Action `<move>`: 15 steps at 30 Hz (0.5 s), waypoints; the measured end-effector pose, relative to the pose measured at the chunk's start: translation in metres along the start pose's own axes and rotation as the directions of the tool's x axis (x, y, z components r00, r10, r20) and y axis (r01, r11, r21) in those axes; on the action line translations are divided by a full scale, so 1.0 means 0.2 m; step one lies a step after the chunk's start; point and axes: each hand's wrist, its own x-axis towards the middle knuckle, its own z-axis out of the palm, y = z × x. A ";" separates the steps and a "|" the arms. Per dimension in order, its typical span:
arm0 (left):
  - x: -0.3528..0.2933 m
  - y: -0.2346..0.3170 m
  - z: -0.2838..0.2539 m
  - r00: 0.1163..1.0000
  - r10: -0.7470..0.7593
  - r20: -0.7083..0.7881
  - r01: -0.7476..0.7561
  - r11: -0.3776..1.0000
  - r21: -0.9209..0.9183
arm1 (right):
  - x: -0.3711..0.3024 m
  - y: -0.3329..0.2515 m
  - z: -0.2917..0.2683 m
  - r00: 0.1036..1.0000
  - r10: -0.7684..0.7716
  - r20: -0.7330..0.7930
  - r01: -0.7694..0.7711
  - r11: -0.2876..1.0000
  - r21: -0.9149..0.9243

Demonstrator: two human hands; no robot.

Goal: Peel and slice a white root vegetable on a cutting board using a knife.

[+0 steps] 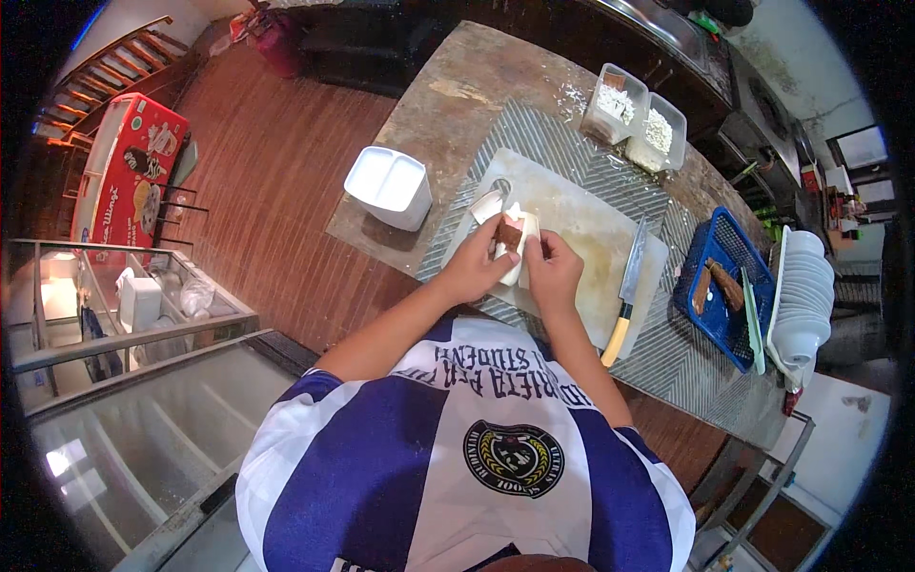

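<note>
Close in front of my body, over the near left part of a whitish cutting board [596, 224], both hands are on a piece of root, likely cassava [511, 234], with white flesh and a patch of brown skin. My left hand [479, 262] grips it from the left with the thumb across it. My right hand [555, 272] pinches its right edge, fingers closed. Just beyond my left fingers, a smaller white piece [486, 206] lies on the board. A knife [630, 276] with a yellow handle rests along the board's right edge, its blade pointing away from me.
A white two-part container [389, 188] stands on the table's left. Two clear tubs [664, 129] with small white pieces are at the far side. To the right are a blue basket [707, 286] with brown-skinned roots and stacked white bowls [803, 296]. A striped mat [534, 129] lies under the board.
</note>
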 end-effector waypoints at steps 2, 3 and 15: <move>0.00 0.05 -0.01 0.995 -0.062 0.075 0.055 0.995 0.086 | 0.01 0.00 0.00 1.000 -0.009 -0.023 0.010 0.999 0.033; 0.00 0.00 -0.01 0.995 -0.060 0.076 0.054 0.995 0.086 | 0.01 0.01 -0.01 1.000 -0.010 -0.024 0.011 0.999 0.034; -0.01 -0.01 -0.03 0.993 -0.036 0.111 0.048 0.993 -0.105 | 0.05 0.03 -0.02 0.996 0.066 0.058 -0.071 0.993 0.092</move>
